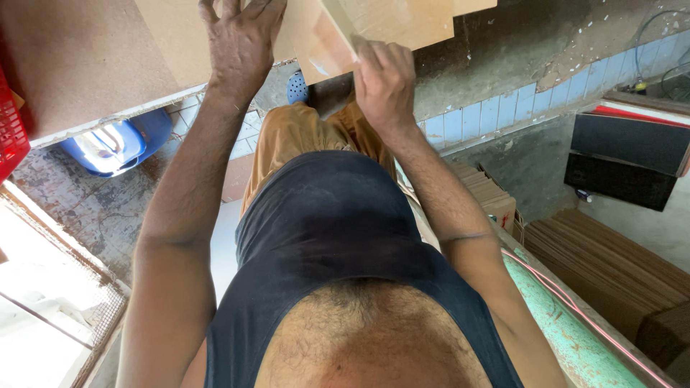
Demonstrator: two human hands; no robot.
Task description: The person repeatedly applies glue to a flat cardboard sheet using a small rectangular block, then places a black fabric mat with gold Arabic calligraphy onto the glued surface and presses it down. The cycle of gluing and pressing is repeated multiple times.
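Both arms reach forward and down from the shoulders, elbows nearly straight. Left hand (241,43) spread flat, palm down, fingers splayed (tips cut off by frame edge). Right hand (384,82) curled into a loose fist, knuckles up, wrist slightly bent.

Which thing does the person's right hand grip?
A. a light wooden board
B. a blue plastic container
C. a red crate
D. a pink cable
A: the right hand is closed on the edge of the light wooden board, while the left hand lies flat on a panel beside it.
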